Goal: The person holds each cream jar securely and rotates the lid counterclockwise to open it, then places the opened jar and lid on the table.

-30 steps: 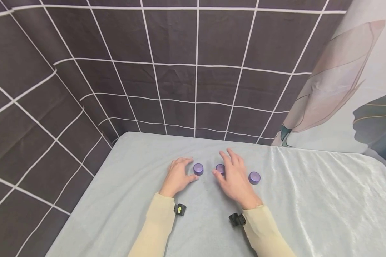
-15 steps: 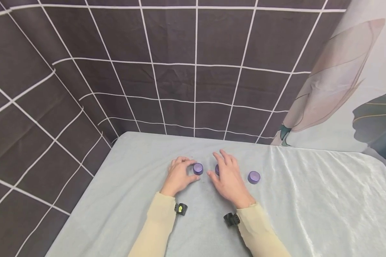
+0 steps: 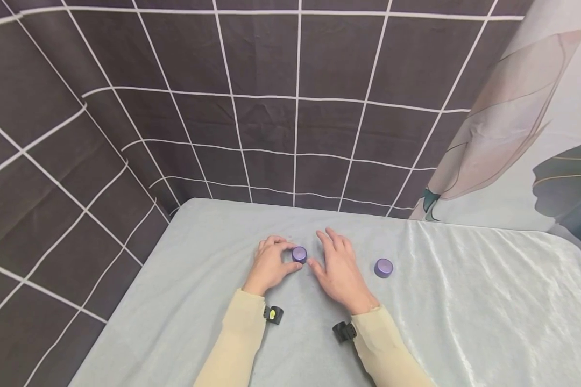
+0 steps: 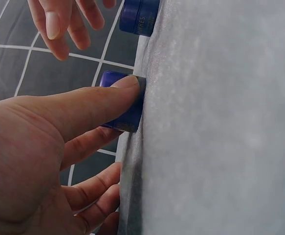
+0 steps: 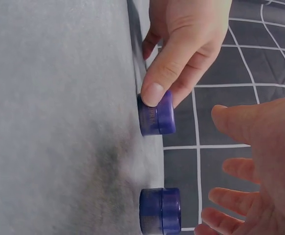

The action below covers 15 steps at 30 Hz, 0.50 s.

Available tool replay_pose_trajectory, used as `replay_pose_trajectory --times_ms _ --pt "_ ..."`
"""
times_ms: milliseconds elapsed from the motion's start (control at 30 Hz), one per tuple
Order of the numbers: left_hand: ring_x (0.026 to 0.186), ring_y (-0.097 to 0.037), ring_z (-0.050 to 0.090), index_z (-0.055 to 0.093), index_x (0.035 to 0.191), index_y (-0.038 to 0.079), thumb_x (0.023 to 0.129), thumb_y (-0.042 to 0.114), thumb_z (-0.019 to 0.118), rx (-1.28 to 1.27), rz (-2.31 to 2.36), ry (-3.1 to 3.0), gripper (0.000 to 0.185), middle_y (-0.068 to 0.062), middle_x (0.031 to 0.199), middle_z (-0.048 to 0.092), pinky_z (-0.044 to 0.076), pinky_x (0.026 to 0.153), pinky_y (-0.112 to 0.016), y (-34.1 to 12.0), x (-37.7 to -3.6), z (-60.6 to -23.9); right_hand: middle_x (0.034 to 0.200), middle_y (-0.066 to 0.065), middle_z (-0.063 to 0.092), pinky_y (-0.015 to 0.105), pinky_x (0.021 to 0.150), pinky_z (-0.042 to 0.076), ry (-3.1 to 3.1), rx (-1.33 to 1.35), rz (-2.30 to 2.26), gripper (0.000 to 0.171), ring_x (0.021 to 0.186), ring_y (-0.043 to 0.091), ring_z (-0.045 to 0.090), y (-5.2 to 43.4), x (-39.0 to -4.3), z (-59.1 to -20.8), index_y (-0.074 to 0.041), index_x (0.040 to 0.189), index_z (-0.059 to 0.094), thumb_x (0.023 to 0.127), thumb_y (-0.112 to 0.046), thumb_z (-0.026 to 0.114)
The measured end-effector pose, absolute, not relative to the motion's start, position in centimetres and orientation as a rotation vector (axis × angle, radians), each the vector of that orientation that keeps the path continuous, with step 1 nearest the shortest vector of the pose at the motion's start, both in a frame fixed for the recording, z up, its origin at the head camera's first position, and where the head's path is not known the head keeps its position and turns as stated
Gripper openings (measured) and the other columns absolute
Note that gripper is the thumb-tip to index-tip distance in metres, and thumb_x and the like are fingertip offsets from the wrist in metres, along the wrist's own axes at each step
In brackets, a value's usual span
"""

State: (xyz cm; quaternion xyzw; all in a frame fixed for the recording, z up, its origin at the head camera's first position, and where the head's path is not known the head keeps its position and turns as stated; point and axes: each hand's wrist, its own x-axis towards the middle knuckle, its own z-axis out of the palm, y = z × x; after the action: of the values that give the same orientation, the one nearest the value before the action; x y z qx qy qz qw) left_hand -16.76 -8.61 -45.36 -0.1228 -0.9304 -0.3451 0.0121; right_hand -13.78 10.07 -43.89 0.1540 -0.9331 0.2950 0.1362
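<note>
A dark cloth with a white grid hangs behind a table (image 3: 184, 301) under a pale, shiny cover. On it stand three small purple jars. The left hand (image 3: 269, 264) pinches the left jar (image 3: 299, 254) between thumb and fingers, which seems to steady it upright on the soft cover. The right hand (image 3: 338, 269) hovers spread over the middle jar (image 5: 160, 210), hiding it from above; its fingers hold nothing. The third jar (image 3: 383, 267) sits alone, well apart to the right.
</note>
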Motion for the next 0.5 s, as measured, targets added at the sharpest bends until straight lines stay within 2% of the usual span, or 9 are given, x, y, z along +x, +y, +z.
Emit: replay_pose_trajectory --times_ms 200,500 --pt "0.115 -0.034 0.050 0.075 0.113 0.010 0.076 0.025 0.088 -0.390 -1.085 -2.879 0.042 -0.014 0.126 0.059 0.036 0.100 -0.053 -8.68 -16.85 -45.46 0.148 0.030 0.042 0.055 0.113 0.029 -2.708 0.436 0.873 0.065 0.133 0.047 0.039 9.92 -13.78 -43.89 0.005 0.143 0.046 0.091 -0.022 0.074" --pt "0.115 -0.034 0.054 0.074 0.115 0.008 0.078 0.025 0.086 -0.390 -1.116 -2.839 0.043 -0.013 0.121 0.065 0.038 0.101 -0.051 -8.90 -16.99 -45.50 0.148 0.029 0.043 0.055 0.113 0.029 -2.706 0.436 0.885 0.066 0.134 0.046 0.039 9.63 -13.91 -43.82 0.005 0.144 0.046 0.091 -0.022 0.074"
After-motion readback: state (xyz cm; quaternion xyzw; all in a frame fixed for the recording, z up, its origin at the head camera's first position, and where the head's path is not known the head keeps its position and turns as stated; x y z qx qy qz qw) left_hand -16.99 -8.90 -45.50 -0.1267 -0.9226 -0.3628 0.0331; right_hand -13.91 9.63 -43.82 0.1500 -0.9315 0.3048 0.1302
